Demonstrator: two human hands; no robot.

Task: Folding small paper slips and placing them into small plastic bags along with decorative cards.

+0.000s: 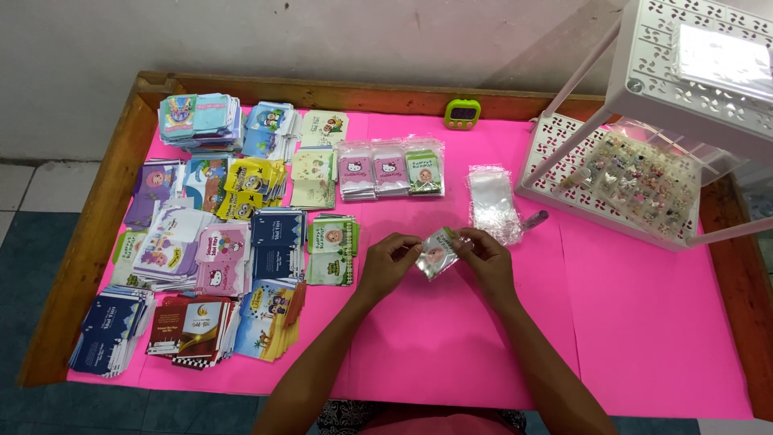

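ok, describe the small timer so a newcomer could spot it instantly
On the pink-covered wooden table, look along the far edge, left of the white perforated plastic rack. The small lime-green digital timer stands there alone, beyond the stacks of clear-bagged cards; it is the only green gadget with a dark screen.

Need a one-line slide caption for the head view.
Both hands, left and right, hold a small clear-bagged card over a pink table.

Bright pink paper table cover point(644, 322), brown wooden rim point(97, 234). Small clear glossy plastic sleeve with green-and-pink cartoon card point(439, 252) at centre. Cartoon-print card stacks point(217, 242) at 9 o'clock: navy, yellow, pink, purple, dark red. Lime-green digital timer point(462, 113) at 12. White perforated plastic rack point(668, 97) at 2, cut-out pattern. Transparent empty bag pile point(493, 203) at 1.
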